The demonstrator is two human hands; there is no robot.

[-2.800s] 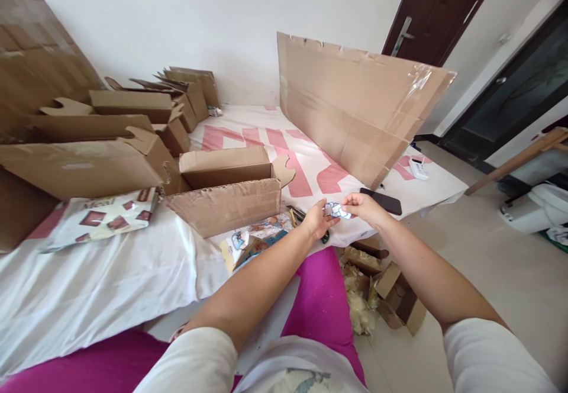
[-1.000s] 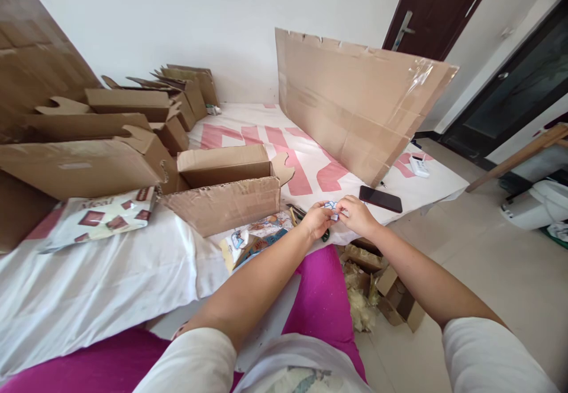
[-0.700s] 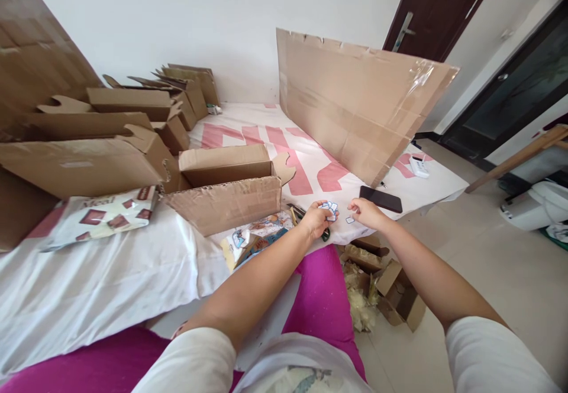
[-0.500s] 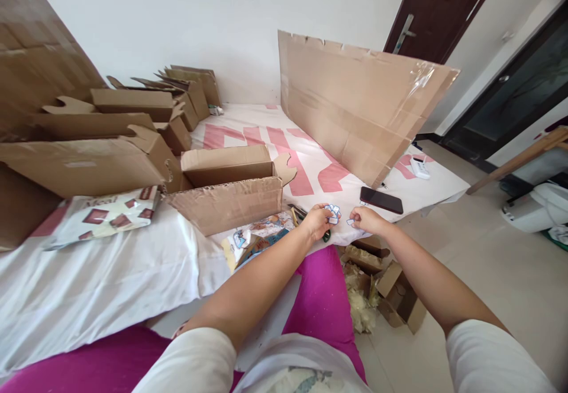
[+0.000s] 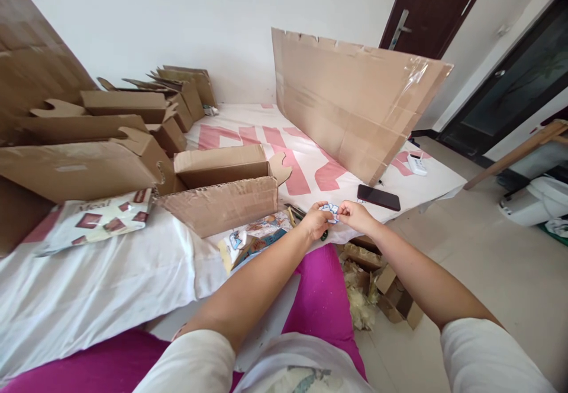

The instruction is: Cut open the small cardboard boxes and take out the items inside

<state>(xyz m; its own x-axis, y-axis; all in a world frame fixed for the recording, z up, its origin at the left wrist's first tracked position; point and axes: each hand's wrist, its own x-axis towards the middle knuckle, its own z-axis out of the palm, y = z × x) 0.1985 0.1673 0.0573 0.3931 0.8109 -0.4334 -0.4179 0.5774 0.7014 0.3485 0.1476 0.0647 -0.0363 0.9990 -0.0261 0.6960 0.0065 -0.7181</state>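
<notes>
Several small white paper pieces with blue edges (image 5: pixel 329 209) lie fanned in my left hand (image 5: pixel 316 221), its fingers closed around them just above the table's front edge. My right hand (image 5: pixel 355 215) meets them from the right, thumb and fingertips pinched at the edge of the fan. The piece between those fingertips is mostly hidden. A black phone (image 5: pixel 378 197) rests on the cloth beyond my right hand, with another small blue-edged piece partly showing by its left end. Below my left hand lies a dark scissors-like tool, mostly covered.
A cut cardboard box (image 5: pixel 222 200) and a snack bag (image 5: pixel 257 239) sit left of my hands. More boxes (image 5: pixel 80 162) and a "Meal" bag (image 5: pixel 102 218) are farther left. A large cardboard sheet (image 5: pixel 355 97) stands behind. Open boxes (image 5: pixel 399 298) are on the floor.
My right hand has moved left, carrying a small paper piece to the fan in my left hand; the two hands now touch. The view has shifted slightly.
</notes>
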